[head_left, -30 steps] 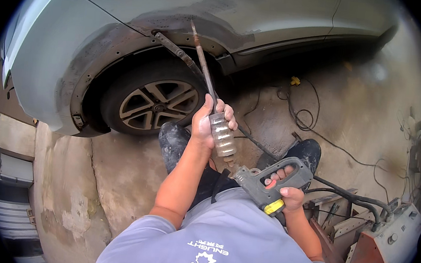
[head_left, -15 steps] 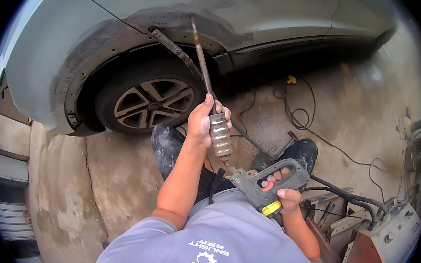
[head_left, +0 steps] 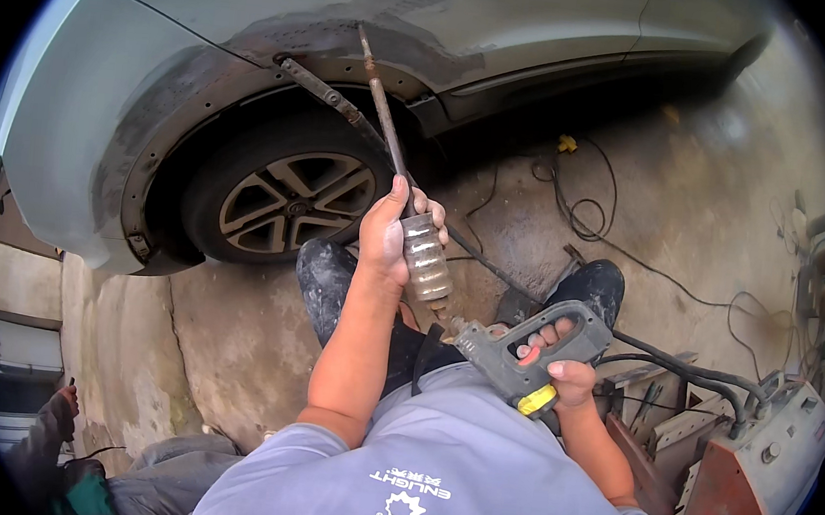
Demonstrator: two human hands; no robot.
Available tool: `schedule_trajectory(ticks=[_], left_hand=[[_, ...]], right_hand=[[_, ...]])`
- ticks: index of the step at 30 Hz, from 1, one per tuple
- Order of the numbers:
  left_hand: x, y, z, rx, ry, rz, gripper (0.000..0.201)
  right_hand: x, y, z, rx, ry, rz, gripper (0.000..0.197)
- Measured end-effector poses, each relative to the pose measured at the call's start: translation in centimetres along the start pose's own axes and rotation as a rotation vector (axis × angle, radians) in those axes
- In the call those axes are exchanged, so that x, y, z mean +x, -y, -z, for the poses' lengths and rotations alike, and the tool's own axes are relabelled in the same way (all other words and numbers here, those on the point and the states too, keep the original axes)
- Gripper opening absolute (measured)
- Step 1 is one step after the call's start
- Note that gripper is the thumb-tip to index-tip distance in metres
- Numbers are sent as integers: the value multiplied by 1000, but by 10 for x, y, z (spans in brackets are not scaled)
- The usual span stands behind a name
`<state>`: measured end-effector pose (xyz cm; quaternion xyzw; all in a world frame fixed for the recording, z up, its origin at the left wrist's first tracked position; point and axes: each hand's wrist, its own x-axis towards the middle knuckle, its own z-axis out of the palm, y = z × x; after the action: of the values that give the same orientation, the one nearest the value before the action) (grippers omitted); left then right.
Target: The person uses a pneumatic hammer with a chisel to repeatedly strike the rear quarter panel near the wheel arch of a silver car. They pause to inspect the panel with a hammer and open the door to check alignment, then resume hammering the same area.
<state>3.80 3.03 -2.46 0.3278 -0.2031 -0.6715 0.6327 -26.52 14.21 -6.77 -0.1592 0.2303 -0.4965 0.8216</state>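
Observation:
My left hand (head_left: pixel 387 236) is closed around the upper end of the ribbed metal weight of a slide hammer (head_left: pixel 426 257), thumb along its rod (head_left: pixel 383 113). The rod's thin tip lies at the grey, sanded patch (head_left: pixel 285 35) above the wheel arch; whether it touches is unclear. In my right hand (head_left: pixel 571 374) is the looped handle of a dark grey spot-welding puller gun (head_left: pixel 501 365), with a red trigger and a yellow part. The gun's nose lines up with the slide hammer's lower end. A flat metal bar (head_left: pixel 319 88) reaches the arch edge beside the rod.
A silver car (head_left: pixel 75 81) with a spoked wheel (head_left: pixel 296 208) stands ahead. Thick black cables (head_left: pixel 682 369) run from the gun to a red and grey machine (head_left: pixel 757 474) at right. A thin cable (head_left: pixel 588 219) loops on the concrete floor. Another person (head_left: pixel 167 481) is at lower left.
Another person has come into view at the lower left. The whole view has shifted slightly; both hands keep their hold, and the rod's tip stays at the sanded patch.

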Motion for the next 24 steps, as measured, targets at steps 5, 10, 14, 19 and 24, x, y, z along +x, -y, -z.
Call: schedule_trajectory(ticks=[5,10,14,19,24], left_hand=[[1,0,3,-12,12,9,48],[0,0,1,-50,25,28,48],[2,3,6,-102,57,43,48],[1,1,1,-138,78,50,47],[3,5,-1,-152,61,36,48]], right_hand=[[3,1,0,-10,13,-5,47],[4,0,7,14,45,17,48],[2,4,-3,-9,11,16,48],[4,1,11,29,24,21,59],[9,0,21,12,102,20,51]])
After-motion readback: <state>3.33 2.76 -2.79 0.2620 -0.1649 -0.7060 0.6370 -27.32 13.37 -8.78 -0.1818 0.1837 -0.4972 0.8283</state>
